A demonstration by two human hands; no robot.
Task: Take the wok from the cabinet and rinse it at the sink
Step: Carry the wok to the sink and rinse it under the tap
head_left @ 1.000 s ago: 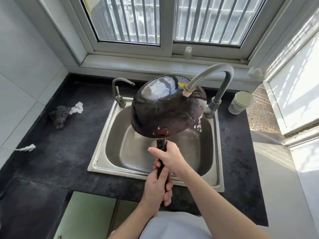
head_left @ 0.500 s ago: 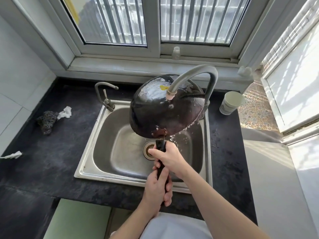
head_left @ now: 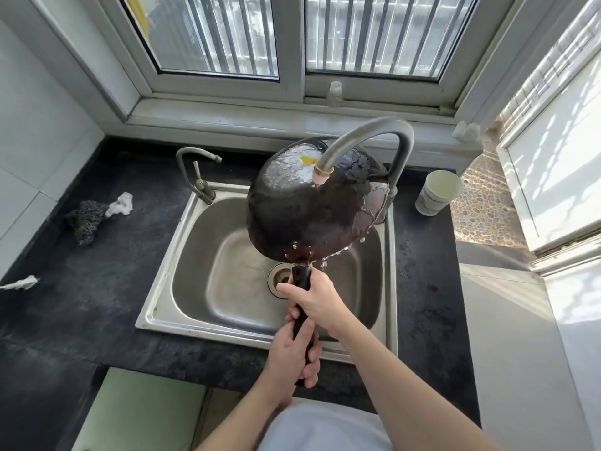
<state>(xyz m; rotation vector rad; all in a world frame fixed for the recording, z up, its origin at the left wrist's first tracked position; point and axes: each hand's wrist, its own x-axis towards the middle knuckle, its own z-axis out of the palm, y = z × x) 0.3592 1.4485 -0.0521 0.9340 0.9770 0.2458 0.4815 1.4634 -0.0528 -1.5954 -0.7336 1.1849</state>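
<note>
Wok (head_left: 305,209): tilted over sink (head_left: 182,255), under faucet (head_left: 364,138), dripping.
L hand (head_left: 289,353): grips handle end.
R hand (head_left: 317,299): grips handle higher.

I have both arms stretched forward, right hand (head_left: 315,299) ahead of left hand (head_left: 289,353), each with fingers (head_left: 313,359) curled round the wok handle (head_left: 300,277).

We are holding the wok (head_left: 312,216) over the sink (head_left: 182,288), our right hand (head_left: 317,297) ahead of our left hand (head_left: 289,353) on its handle (head_left: 300,278). The tall faucet (head_left: 374,131) is rising at the sink's back right and arching over the wok. A smaller faucet (head_left: 195,170) is standing at the back left corner. On the tabletop (head_left: 81,304), a cup (head_left: 437,192) is standing right of the sink, and a scrubber (head_left: 85,218) and tissue (head_left: 122,205) are lying together on the left.
</note>
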